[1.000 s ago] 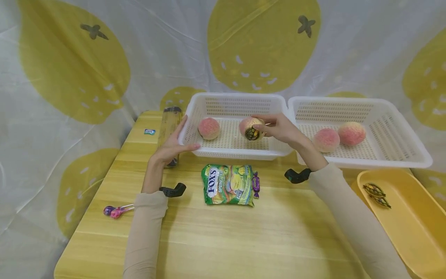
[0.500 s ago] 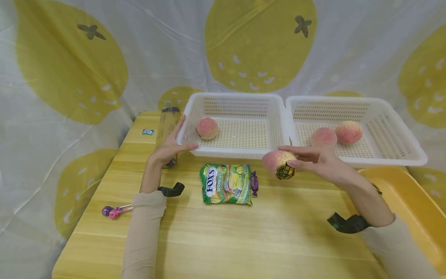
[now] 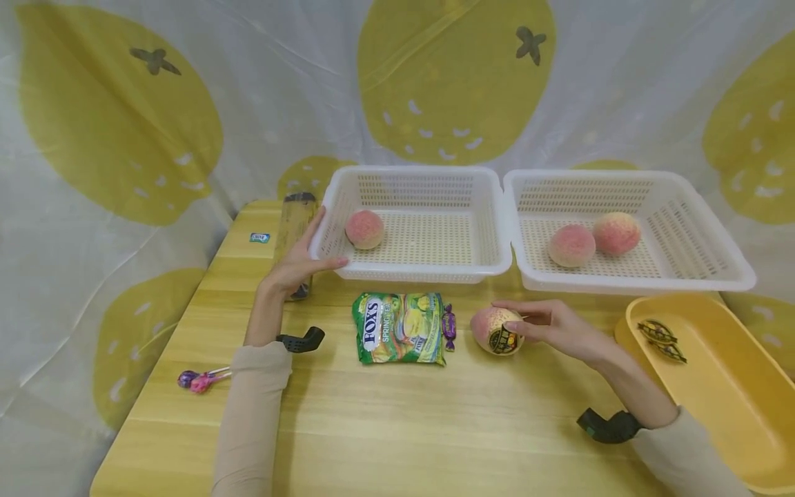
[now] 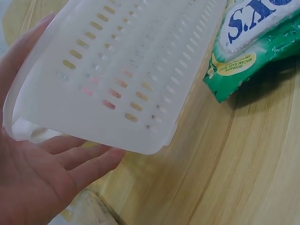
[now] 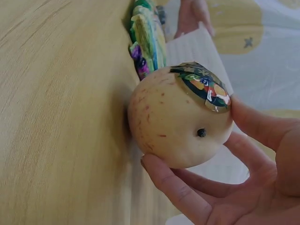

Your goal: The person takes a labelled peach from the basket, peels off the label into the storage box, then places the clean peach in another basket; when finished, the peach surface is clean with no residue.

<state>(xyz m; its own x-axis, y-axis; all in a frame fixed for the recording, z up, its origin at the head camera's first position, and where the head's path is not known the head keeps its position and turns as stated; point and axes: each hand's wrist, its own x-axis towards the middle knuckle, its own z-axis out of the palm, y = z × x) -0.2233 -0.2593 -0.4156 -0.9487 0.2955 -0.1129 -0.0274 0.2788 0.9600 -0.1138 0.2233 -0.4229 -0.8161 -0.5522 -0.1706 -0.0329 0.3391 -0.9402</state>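
Observation:
My right hand [image 3: 559,331] pinches a pink and cream peach [image 3: 497,331] between thumb and fingers, low over the table to the right of the candy bag. A black label with a colourful print shows on the peach [image 5: 180,119] in the right wrist view, along with a small dark spot. My left hand [image 3: 295,266] holds the left end of a white slotted basket [image 3: 422,270], thumb along its front rim and fingers round the side. One peach [image 3: 364,230] lies inside that basket. In the left wrist view the basket wall [image 4: 108,117] fills the space beside the fingers.
A second white basket [image 3: 633,283] with two peaches [image 3: 571,246] adjoins on the right. A yellow tub [image 3: 727,400] holds black-and-gold pieces [image 3: 661,338]. A green FOX'S bag [image 3: 400,328], purple candy [image 3: 449,328], lollipops [image 3: 200,381], a small FOX'S packet [image 3: 259,237] and a long wrapped package [image 3: 293,224] lie about.
My right hand has lifted the labelled peach out of the left basket and brought it forward and down beside the candy bag. The left hand has stayed at the basket's end.

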